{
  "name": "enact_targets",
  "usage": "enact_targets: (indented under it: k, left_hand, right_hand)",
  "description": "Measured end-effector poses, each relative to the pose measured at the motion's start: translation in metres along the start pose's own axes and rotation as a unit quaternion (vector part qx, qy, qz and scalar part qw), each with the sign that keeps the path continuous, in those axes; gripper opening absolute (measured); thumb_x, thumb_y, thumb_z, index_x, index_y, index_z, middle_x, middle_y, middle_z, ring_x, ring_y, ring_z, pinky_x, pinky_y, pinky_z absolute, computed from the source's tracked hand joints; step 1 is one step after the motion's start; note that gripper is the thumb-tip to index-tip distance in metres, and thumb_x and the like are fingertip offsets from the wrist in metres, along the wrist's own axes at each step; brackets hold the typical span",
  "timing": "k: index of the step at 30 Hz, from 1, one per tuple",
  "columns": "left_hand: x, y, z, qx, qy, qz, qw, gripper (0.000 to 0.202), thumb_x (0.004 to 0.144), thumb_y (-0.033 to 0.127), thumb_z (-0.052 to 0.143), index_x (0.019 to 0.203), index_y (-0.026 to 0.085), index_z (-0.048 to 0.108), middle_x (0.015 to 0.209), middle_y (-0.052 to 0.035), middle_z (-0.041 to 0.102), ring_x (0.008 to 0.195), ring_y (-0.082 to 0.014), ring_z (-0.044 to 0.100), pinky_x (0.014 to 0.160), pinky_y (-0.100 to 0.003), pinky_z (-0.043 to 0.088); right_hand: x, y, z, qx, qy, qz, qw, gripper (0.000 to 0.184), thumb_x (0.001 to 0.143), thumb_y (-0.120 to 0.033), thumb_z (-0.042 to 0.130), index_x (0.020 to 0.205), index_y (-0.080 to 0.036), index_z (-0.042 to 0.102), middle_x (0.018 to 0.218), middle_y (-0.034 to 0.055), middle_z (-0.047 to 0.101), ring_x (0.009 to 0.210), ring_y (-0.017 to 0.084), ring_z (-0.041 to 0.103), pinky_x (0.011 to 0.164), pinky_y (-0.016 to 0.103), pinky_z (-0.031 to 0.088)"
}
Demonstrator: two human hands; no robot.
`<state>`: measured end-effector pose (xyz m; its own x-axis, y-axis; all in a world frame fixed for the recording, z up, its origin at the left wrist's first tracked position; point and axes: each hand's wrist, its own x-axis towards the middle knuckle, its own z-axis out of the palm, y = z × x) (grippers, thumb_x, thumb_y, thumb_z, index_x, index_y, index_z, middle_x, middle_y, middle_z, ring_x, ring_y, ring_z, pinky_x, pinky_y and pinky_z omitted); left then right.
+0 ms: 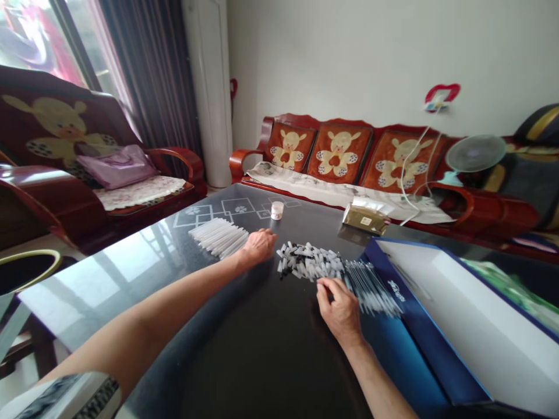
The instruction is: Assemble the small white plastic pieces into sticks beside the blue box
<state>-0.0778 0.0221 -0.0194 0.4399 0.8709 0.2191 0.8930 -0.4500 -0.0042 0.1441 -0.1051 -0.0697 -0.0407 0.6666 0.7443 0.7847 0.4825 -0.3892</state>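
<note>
Dark tabletop (pixel 244 372) holds an open blue box (pixel 419 349); left-hand grip (pixel 259 245) and right-hand grip (pixel 339 308) rest apart, empty.

Daylight from the window (pixel 35 41) at upper left throws bright glare on the counter's (pixel 105 279) left side; wide-angle distortion bends and softens the frame edges.
</note>
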Motion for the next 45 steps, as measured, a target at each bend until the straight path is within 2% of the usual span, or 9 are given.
enact_targets:
  k: [4, 7, 15, 25, 32, 35, 39, 43, 45]
  left_hand:
    - [-0.018, -0.029, -0.001, 0.024, -0.025, -0.045, 0.998, 0.024, 0.082, 0.01, 0.041, 0.085, 0.014, 0.065, 0.086, -0.01, 0.062, 0.081, -0.0197, 0.06, 0.071, -0.028, 0.048]
    - [-0.03, -0.034, 0.004, 0.03, -0.032, -0.055, 0.998, 0.023, 0.079, 0.008, 0.044, 0.082, 0.015, 0.065, 0.085, -0.01, 0.063, 0.082, -0.0208, 0.061, 0.068, -0.028, 0.049]
    - [-0.04, -0.029, 0.004, -0.016, 0.038, -0.057, 0.998, 0.033, 0.09, 0.023, 0.036, 0.109, 0.022, 0.063, 0.099, -0.0064, 0.066, 0.087, -0.0174, 0.062, 0.073, -0.026, 0.047]
    - [-0.055, 0.003, 0.013, -0.053, 0.03, -0.048, 0.997, 0.031, 0.088, 0.036, 0.043, 0.105, 0.02, 0.064, 0.09, -0.007, 0.064, 0.08, -0.0184, 0.062, 0.07, -0.026, 0.046]
    - [-0.043, 0.014, 0.019, -0.129, 0.016, -0.08, 0.988, 0.031, 0.078, 0.02, 0.05, 0.106, 0.018, 0.065, 0.092, -0.0088, 0.064, 0.083, -0.0199, 0.062, 0.076, -0.029, 0.048]
    - [-0.034, 0.01, 0.018, -0.192, 0.031, -0.103, 0.975, 0.032, 0.076, 0.016, 0.048, 0.101, 0.018, 0.068, 0.083, -0.0064, 0.066, 0.08, -0.0191, 0.062, 0.076, -0.029, 0.048]
    - [-0.021, 0.011, 0.018, -0.322, 0.043, -0.117, 0.939, 0.038, 0.081, 0.019, 0.037, 0.103, 0.011, 0.067, 0.062, -0.0029, 0.061, 0.06, -0.0135, 0.058, 0.062, -0.024, 0.048]
    - [-0.009, 0.022, 0.025, -0.49, 0.102, -0.067, 0.863, 0.041, 0.081, 0.024, 0.044, 0.114, 0.007, 0.06, 0.072, -0.0035, 0.061, 0.061, -0.0106, 0.056, 0.062, -0.023, 0.049]
    - [-0.005, 0.028, 0.028, -0.455, 0.157, -0.015, 0.876, 0.038, 0.077, 0.022, 0.051, 0.112, 0.01, 0.06, 0.08, -0.0038, 0.061, 0.067, -0.0111, 0.056, 0.068, -0.024, 0.049]
  right_hand:
    - [0.001, 0.001, 0.002, 0.008, -0.008, 0.007, 1.0, 0.014, 0.086, -0.02, 0.049, 0.083, -0.019, 0.063, 0.078, 0.0044, 0.064, 0.072, 0.015, 0.061, 0.069, 0.026, 0.047]
    - [0.0, 0.001, 0.002, 0.011, -0.012, 0.014, 1.0, 0.015, 0.086, -0.02, 0.048, 0.083, -0.019, 0.063, 0.078, 0.0045, 0.064, 0.072, 0.016, 0.061, 0.07, 0.026, 0.047]
    - [0.0, 0.001, 0.001, 0.028, -0.018, 0.032, 0.999, 0.016, 0.085, -0.021, 0.047, 0.082, -0.02, 0.063, 0.08, 0.0054, 0.065, 0.074, 0.017, 0.061, 0.071, 0.027, 0.047]
    - [0.002, 0.003, 0.002, 0.032, -0.009, 0.058, 0.998, 0.015, 0.084, -0.021, 0.05, 0.081, -0.018, 0.065, 0.079, 0.0045, 0.066, 0.07, 0.015, 0.061, 0.067, 0.025, 0.046]
    - [0.002, 0.004, 0.002, 0.028, -0.011, 0.064, 0.998, 0.015, 0.083, -0.021, 0.05, 0.081, -0.019, 0.065, 0.08, 0.0048, 0.066, 0.069, 0.015, 0.061, 0.067, 0.025, 0.046]
    - [0.003, 0.003, 0.001, 0.024, -0.011, 0.066, 0.997, 0.016, 0.083, -0.02, 0.049, 0.08, -0.019, 0.065, 0.079, 0.0044, 0.066, 0.069, 0.015, 0.061, 0.067, 0.025, 0.046]
    - [0.004, 0.003, 0.001, 0.022, -0.01, 0.072, 0.997, 0.017, 0.082, -0.018, 0.048, 0.084, -0.02, 0.065, 0.081, 0.0044, 0.066, 0.072, 0.015, 0.061, 0.069, 0.025, 0.047]
    - [0.005, 0.004, 0.001, 0.02, -0.006, 0.077, 0.997, 0.018, 0.082, -0.017, 0.048, 0.086, -0.02, 0.065, 0.083, 0.0048, 0.066, 0.075, 0.016, 0.062, 0.072, 0.026, 0.047]
    - [0.005, 0.004, 0.002, 0.017, -0.003, 0.082, 0.997, 0.018, 0.082, -0.016, 0.047, 0.087, -0.019, 0.065, 0.083, 0.005, 0.065, 0.076, 0.017, 0.062, 0.073, 0.026, 0.047]
